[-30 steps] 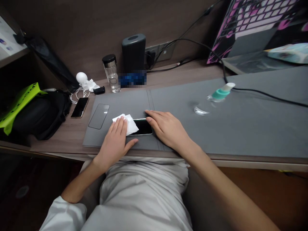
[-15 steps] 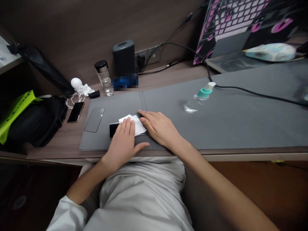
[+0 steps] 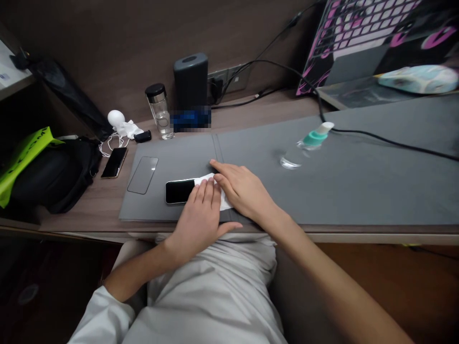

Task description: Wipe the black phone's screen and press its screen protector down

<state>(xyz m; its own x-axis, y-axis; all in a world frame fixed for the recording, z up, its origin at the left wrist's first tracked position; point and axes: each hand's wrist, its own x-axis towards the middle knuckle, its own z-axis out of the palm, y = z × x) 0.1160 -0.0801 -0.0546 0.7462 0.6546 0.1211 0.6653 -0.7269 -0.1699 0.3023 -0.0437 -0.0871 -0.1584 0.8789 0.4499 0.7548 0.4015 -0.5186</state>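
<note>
A phone (image 3: 178,191) lies screen up on the grey desk mat (image 3: 358,186). On its right part rests a white wipe (image 3: 225,203), pressed down by my left hand (image 3: 201,210), whose fingers lie flat with the thumb spread out. My right hand (image 3: 242,188) lies at the phone's right end, fingers stretched out and close to the left fingertips. That end of the phone is hidden beneath the hands and wipe. A clear screen protector (image 3: 143,175) with a black border lies left of the phone.
A clear spray bottle with a green collar (image 3: 315,138) stands on the mat to the right, near a black cable (image 3: 380,137). A second phone (image 3: 114,162), a glass water bottle (image 3: 162,114) and a black bag (image 3: 60,172) are on the left.
My left hand has slid the wipe to the right along the phone, so more of the screen's left part shows. My right hand stays by the phone's right end. The view has shifted slightly.
</note>
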